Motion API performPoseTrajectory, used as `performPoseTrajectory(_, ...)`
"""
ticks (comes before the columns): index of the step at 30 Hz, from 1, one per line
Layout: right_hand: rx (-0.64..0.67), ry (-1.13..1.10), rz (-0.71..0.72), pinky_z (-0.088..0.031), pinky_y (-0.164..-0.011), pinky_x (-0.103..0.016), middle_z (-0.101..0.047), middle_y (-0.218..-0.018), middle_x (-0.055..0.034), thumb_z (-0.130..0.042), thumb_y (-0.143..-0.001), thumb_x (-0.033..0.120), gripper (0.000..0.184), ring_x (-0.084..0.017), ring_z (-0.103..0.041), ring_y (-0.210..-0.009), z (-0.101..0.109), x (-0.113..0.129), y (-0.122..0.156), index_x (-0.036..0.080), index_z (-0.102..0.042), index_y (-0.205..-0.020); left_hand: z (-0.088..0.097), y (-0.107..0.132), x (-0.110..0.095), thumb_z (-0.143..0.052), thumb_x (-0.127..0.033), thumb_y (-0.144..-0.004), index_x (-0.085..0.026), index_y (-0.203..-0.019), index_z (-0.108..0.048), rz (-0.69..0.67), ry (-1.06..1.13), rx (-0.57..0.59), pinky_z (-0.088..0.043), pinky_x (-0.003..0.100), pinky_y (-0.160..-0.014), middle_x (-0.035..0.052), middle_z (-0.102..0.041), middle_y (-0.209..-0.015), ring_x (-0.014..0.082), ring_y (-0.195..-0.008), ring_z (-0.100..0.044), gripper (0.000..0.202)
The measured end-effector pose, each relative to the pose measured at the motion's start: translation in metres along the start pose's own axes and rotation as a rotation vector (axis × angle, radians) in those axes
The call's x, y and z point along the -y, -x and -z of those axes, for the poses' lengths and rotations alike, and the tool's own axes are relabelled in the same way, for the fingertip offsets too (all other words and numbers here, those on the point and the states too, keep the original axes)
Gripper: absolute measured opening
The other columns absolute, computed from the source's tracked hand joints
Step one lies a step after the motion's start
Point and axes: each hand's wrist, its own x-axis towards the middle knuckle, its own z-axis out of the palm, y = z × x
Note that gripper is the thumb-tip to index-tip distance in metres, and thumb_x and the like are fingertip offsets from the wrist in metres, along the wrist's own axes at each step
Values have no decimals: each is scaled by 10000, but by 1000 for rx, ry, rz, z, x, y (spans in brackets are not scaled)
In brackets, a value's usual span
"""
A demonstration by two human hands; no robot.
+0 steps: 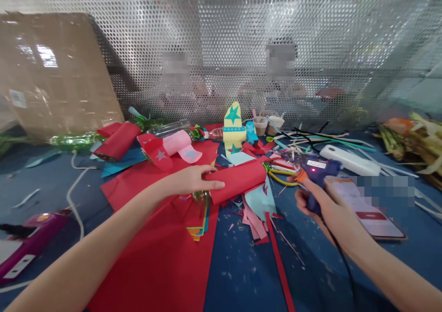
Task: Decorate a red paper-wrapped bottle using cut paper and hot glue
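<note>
My left hand (195,181) is closed around the left end of a plastic bottle wrapped in red paper (241,178), which lies on its side. Some clear plastic shows below the fingers. A dark blue hot glue gun (319,171) with a lit red light is in my right hand (319,206), its cord hanging down past the wrist. Its nozzle end is over scraps and near scissors with yellow handles (281,180), right of the bottle. Under my left arm lie large red paper sheets (165,256). Light blue paper (260,199) sits beneath the bottle.
A phone (369,208) lies right of my right hand. Behind stand a yellow paper rocket (234,130), another red-wrapped bottle (119,141) and cups (274,125). A purple power strip (34,238) is at left. Cardboard (58,72) and perforated metal (228,35) close off the back.
</note>
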Motion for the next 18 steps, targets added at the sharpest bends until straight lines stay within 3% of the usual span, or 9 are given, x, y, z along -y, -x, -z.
performPoseTrajectory(3,6,-38,-42,-322,-428,-230,-510,-510,42,-608,-787,531,354,-95,-433,-448,-2,-5,3,222,-500,-652,0,-1,-3,-474,-761,-703,-168,-1300,-513,-14,-43,-43,-467,337,-856,129,-636,-1205,305,-1066,-609,842)
performPoseTrajectory(7,29,-36,-61,-236,-372,-246,-506,-513,46,-590,-785,559,316,-112,-406,-423,0,-10,4,246,-581,-830,-2,-3,-2,-498,-721,-717,-156,-1293,-503,-17,-38,-58,-473,319,-774,102,-695,-1038,276,-917,-651,807)
performPoseTrajectory(10,57,-8,-74,-185,-349,-254,-528,-534,33,-561,-804,559,326,-126,-411,-418,2,-13,4,257,-595,-921,-5,-5,1,-526,-677,-724,-170,-1280,-500,-55,19,-81,-464,327,-838,113,-644,-1178,266,-985,-631,752)
performPoseTrajectory(13,52,31,-20,-268,-369,-245,-543,-553,32,-571,-811,494,258,-124,-450,-441,3,-11,4,246,-595,-877,-5,-7,3,-488,-649,-763,-184,-1262,-503,-124,70,-132,-426,341,-945,118,-558,-1314,265,-1130,-566,682)
performPoseTrajectory(18,82,70,16,-339,-398,-248,-525,-525,39,-548,-823,486,267,-123,-456,-428,2,-4,5,228,-604,-860,-3,-11,4,-310,-613,-854,-188,-1064,-603,-178,88,-214,-439,355,-922,82,-662,-1119,259,-1061,-587,558)
